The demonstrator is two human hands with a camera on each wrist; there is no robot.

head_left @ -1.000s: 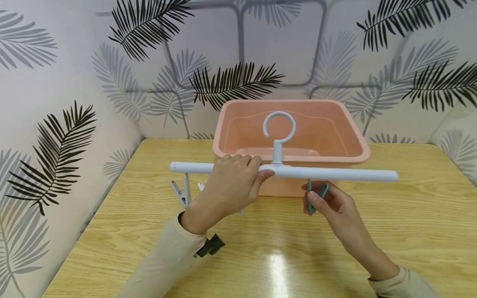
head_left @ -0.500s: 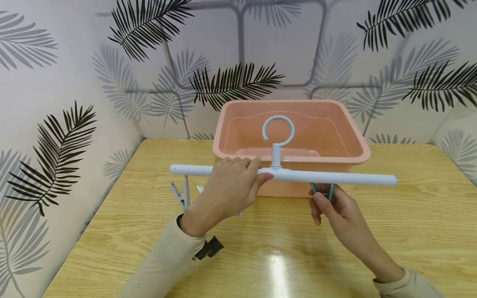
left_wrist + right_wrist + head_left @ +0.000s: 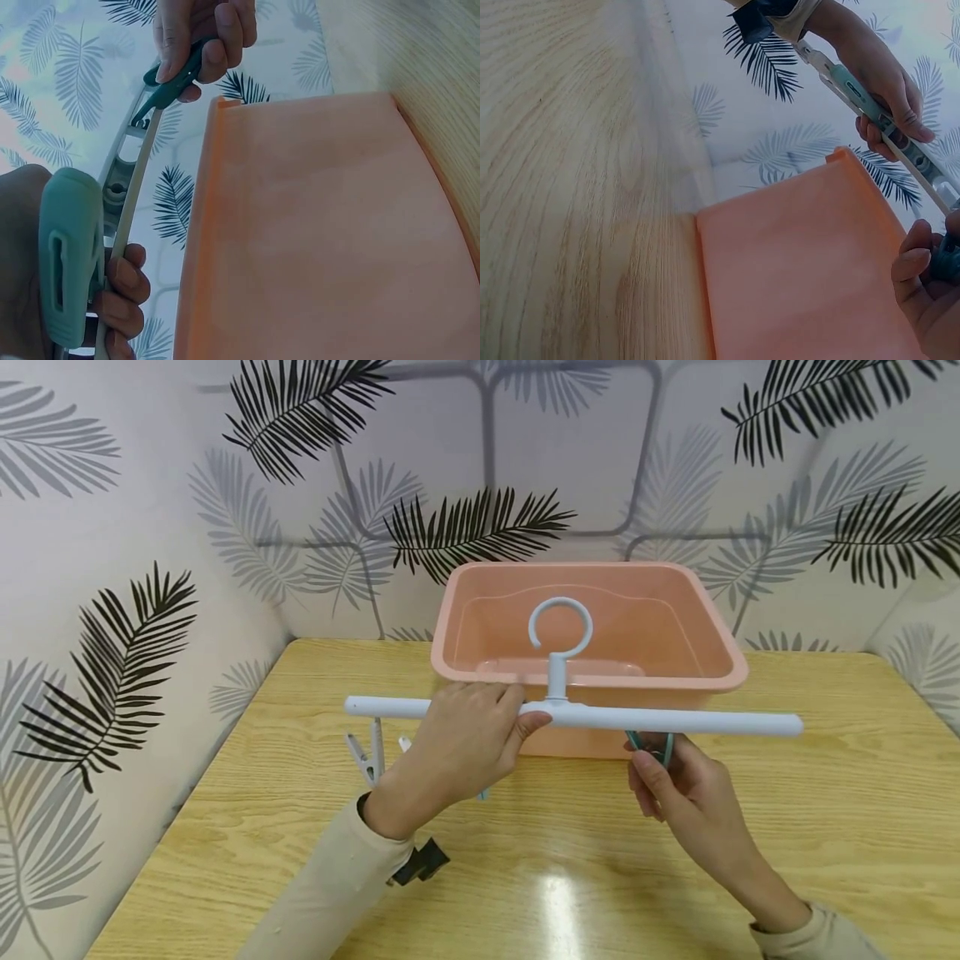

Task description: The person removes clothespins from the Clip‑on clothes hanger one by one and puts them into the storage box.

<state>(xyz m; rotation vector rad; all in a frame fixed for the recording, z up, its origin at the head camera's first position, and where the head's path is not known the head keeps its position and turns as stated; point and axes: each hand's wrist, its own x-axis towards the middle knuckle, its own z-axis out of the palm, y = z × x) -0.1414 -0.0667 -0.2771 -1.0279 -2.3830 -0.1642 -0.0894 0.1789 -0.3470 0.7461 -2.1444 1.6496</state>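
Observation:
A light blue-white clip hanger (image 3: 675, 720) is held level above the table, its ring hook (image 3: 590, 627) pointing up. My left hand (image 3: 468, 735) grips the bar just left of the hook. Below the bar's right half, my right hand (image 3: 697, 785) pinches a teal clothespin (image 3: 667, 752). In the left wrist view this clothespin (image 3: 176, 82) meets the slotted underside of the bar. Another teal clothespin (image 3: 71, 255) hangs beside my left hand. Toward the left end hang a grey clothespin (image 3: 367, 756) and a white one (image 3: 405, 743), partly hidden by my left hand and wrist.
A peach-pink plastic tub (image 3: 585, 681) stands behind the hanger, near the back of the wooden table (image 3: 825, 810). A leaf-patterned wall (image 3: 315, 510) rises behind and at the left. A black strap mount (image 3: 423, 860) sits under the left wrist.
My right hand has risen and shifted right, bringing the teal clothespin up so the bar now partly covers it. The hanger has dropped slightly; my left hand keeps its grip.

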